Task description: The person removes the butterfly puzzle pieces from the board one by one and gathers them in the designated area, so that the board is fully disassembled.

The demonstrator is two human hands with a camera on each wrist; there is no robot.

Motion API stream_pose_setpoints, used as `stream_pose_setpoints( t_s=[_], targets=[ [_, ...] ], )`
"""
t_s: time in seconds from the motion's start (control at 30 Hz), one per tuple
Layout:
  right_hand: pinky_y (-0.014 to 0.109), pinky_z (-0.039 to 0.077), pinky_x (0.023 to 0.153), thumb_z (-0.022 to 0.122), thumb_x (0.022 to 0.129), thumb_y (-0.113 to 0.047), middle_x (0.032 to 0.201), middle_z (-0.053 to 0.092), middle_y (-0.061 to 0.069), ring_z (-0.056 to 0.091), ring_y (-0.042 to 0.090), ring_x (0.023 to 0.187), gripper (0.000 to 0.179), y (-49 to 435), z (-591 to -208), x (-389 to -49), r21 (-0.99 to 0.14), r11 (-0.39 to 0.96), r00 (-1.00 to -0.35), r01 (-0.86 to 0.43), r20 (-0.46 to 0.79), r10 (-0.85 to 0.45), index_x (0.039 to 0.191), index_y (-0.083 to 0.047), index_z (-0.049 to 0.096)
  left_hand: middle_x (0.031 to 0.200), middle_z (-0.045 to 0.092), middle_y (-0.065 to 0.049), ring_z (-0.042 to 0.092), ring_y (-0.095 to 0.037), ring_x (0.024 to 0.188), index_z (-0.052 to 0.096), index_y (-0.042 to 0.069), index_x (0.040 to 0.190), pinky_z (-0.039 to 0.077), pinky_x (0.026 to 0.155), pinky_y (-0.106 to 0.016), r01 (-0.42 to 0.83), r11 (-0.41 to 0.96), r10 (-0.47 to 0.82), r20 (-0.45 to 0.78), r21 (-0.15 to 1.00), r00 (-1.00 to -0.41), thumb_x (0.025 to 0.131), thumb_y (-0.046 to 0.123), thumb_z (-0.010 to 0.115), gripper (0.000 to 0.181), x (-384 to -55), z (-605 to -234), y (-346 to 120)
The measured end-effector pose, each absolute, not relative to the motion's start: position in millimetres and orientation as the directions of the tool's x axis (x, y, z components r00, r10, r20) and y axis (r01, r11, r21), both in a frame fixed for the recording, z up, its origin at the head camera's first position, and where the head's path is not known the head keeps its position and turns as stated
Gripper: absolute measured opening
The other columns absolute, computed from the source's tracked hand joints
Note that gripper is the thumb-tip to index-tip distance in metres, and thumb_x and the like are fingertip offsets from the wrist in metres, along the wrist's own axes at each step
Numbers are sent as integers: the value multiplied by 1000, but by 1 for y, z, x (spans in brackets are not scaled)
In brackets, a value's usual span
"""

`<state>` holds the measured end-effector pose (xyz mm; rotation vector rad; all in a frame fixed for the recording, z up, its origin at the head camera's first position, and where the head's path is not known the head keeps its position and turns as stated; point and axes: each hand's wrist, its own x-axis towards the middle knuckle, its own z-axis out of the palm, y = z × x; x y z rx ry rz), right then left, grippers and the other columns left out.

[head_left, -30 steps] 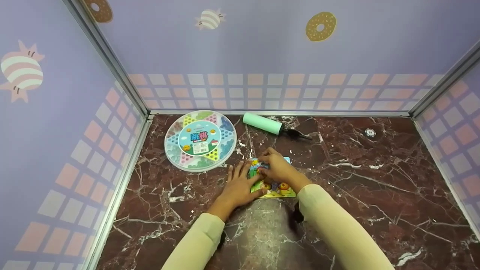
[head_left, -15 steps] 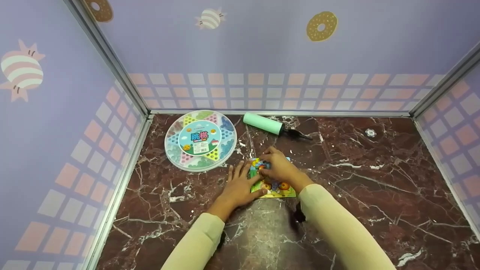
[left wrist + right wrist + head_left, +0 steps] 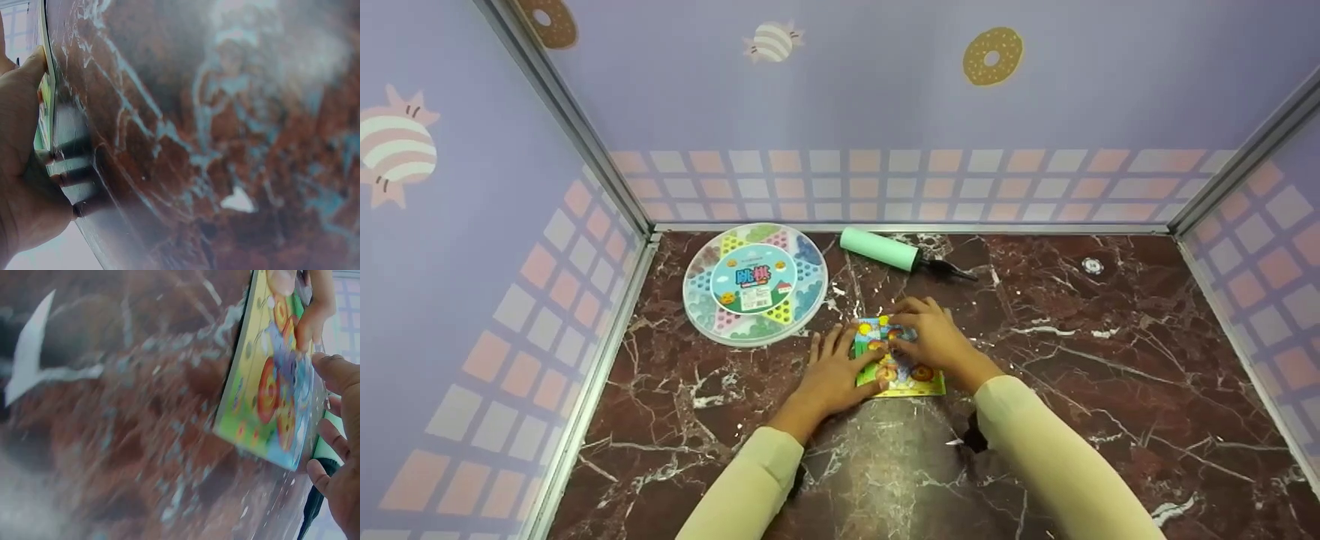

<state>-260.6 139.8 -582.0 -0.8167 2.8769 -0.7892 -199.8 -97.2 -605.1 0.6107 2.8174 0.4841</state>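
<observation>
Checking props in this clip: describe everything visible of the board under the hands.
The board is a thin, printed rectangle, yellow, green and blue with orange-red round shapes; material unclear. It lies flat on the marbled table. The left hand rests on its left side; the right hand reaches over its far right part, contact unclear.

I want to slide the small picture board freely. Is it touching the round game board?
Apart. The head view shows marble tabletop between the picture board and the round game board; the left hand lies partly in that gap.
</observation>
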Motion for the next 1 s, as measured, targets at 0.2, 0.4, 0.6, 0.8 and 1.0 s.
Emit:
stream_pose_setpoints(
  t_s=[0.2,0.4,0.6,0.8,1.0],
  targets=[
    [78,47,101,86,98,-23,142,69,13,60,40,127,30,159,-588,-257,-493,718,-860,-491,146,-488,125,-10,83,186,17,-16,13,-48,172,50,38,167,8,136,-75,359,856,436,-149,372,-887,108,70,53,67,-200,-606,-99],
    [73,48,94,88,96,-23,140,70,13,60,40,122,28,177,-594,-255,-492,714,-862,-498,186,-472,121,-10,83,186,17,-16,13,-48,172,51,38,167,8,136,-75,359,856,438,-155,372,-885,107,71,54,68,-199,-606,-100],
    [71,48,89,89,96,-23,140,70,14,61,42,122,29,194,-596,-253,-469,739,-874,-483,200,-444,121,-9,83,186,18,-17,15,-49,171,52,37,166,8,136,-76,367,852,444,-140,374,-885,107,68,56,67,-199,-606,-98],
    [71,49,88,88,96,-23,141,69,16,61,43,124,33,209,-597,-253,-463,758,-887,-460,200,-416,125,-9,81,185,19,-18,16,-50,171,53,37,165,10,136,-76,376,847,449,-126,376,-885,107,69,57,67,-201,-606,-98],
    [73,52,91,87,98,-21,142,69,16,62,44,122,37,224,-600,-253,-478,759,-896,-441,195,-398,131,-8,79,186,17,-18,15,-51,171,55,36,164,9,135,-76,377,840,450,-113,390,-886,107,69,57,66,-200,-606,-98]
  ],
)
